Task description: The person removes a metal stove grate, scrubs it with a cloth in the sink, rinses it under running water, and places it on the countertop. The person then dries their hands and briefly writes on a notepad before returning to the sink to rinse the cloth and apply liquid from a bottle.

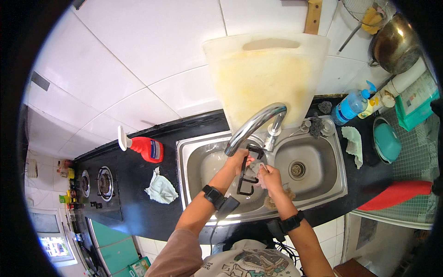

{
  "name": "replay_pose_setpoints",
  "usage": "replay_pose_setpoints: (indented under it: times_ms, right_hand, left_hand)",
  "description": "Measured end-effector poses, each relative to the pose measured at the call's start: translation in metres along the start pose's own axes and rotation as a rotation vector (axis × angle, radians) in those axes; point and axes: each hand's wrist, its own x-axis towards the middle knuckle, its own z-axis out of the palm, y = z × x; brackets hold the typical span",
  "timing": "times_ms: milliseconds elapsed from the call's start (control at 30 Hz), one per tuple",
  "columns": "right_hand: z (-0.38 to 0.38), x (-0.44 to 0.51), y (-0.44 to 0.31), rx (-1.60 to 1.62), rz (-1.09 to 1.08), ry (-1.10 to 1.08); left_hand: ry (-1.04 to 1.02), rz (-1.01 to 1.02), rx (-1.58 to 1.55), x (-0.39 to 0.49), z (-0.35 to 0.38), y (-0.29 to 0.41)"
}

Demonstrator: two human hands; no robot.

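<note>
My left hand (242, 161) grips a black pronged rack (241, 180) near its upper end and holds it over the left basin of the steel double sink (204, 169). The rack hangs lengthwise, its short bent prongs pointing right. My right hand (272, 178) pinches a pale pinkish cloth (260, 176) close beside the prongs. Whether the cloth touches the rack is hard to tell. Above my left hand curves the chrome faucet (256, 121); its spout end is near my wrist. A brownish scrubbing pad (271, 202) lies on the divider, partly behind my right forearm.
Left of the sink are a red spray bottle (148, 149), a crumpled cloth (161, 187) and a gas burner (105, 183). A white cutting board (266, 79) leans behind the faucet. At right stand a blue pump bottle (349, 107), a white cloth (353, 143) and green bowls (387, 142).
</note>
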Motion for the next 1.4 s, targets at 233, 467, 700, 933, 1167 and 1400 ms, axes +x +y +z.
replay_pose_setpoints:
  times_ms: [233, 467, 700, 933, 1167, 1400]
  right_hand:
    - [0.018, -0.005, -0.005, 0.013, -0.335, 0.068]
    - [0.056, -0.007, 0.012, -0.571, -0.785, 0.106]
    - [0.070, 0.011, 0.022, -0.691, -0.711, -0.028]
    - [0.063, 0.012, 0.020, -0.323, -0.199, -0.270]
    - [0.077, -0.008, 0.036, -0.651, -0.436, -0.463]
    - [0.066, -0.002, 0.052, -0.918, -0.709, -0.625]
  left_hand:
    - [-0.017, 0.080, -0.165, -0.006, -0.007, -0.014]
    - [0.043, 0.070, -0.292, -0.036, -0.014, -0.037]
    - [0.100, 0.014, -0.293, -0.051, -0.037, -0.041]
    - [0.140, 0.007, -0.110, -0.041, -0.081, -0.054]
    - [0.226, 0.014, -0.688, -0.027, -0.123, -0.050]
    - [0.249, -0.042, -0.741, -0.019, -0.133, -0.052]
